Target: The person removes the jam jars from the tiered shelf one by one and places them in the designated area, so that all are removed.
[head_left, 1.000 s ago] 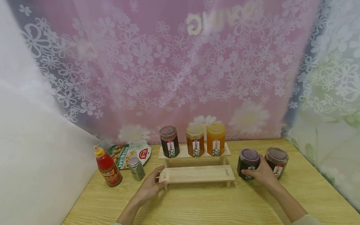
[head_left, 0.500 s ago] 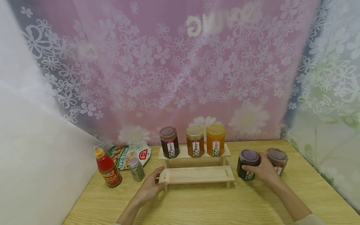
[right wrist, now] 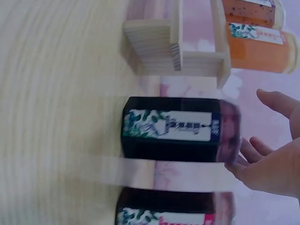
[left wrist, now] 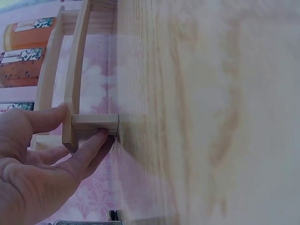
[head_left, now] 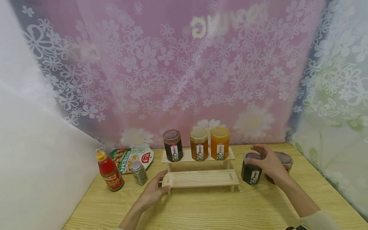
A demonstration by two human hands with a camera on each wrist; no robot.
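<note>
Your left hand (head_left: 152, 191) grips the pale wooden two-tier rack (head_left: 201, 179); your right hand (head_left: 271, 164), fingers loose, is nearer the upright dark, purple-lidded faceted jar (head_left: 250, 172), just below it.

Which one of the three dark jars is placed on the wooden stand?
The leftmost dark jar, at the left end of the upper shelf; the other two stand on the table.

1. Head view: high and well back, facing forward and down across the bench (head_left: 207, 209) to the curtain (head_left: 184, 73).
2. Left wrist view: low, turned sideways, close by the left end of the rack (left wrist: 76, 70).
3. Right wrist view: also low and sideways, near a dark jar (right wrist: 173, 129).
4. Both wrist views share the rack and the orange jar (right wrist: 255, 54).
</note>
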